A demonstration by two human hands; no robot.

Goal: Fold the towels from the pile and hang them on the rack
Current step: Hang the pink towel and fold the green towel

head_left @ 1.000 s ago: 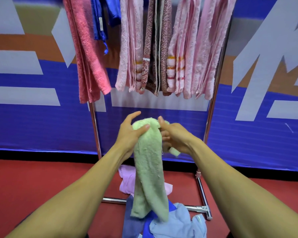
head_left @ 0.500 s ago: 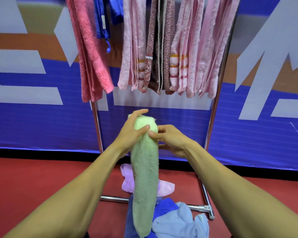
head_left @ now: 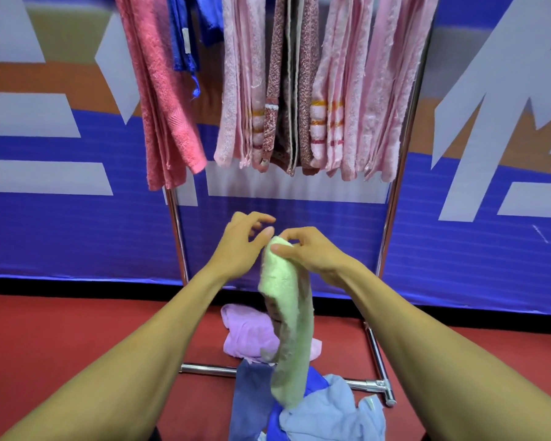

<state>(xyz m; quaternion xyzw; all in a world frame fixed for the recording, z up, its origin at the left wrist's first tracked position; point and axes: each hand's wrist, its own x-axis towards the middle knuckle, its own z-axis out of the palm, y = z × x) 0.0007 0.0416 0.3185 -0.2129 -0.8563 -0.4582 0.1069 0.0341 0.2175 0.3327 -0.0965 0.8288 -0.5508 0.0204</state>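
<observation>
Pinching green towel [head_left: 288, 316] top in right hand [head_left: 312, 253], hanging below; left hand [head_left: 239, 246] beside it, fingers loose.

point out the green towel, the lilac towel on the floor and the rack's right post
green towel [head_left: 291, 329], head view, middle of the hanging length
lilac towel [head_left: 247, 334], head view, centre of the crumpled cloth
rack's right post [head_left: 392, 218], head view, bare chrome below the hung towels

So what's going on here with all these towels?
A person is folding a green towel in front of a metal rack. The right hand pinches its top end while the left hand hovers beside it, fingers loose. Pink towels already hang on the rack; a pile of blue and lilac ones waits on the floor.
</observation>
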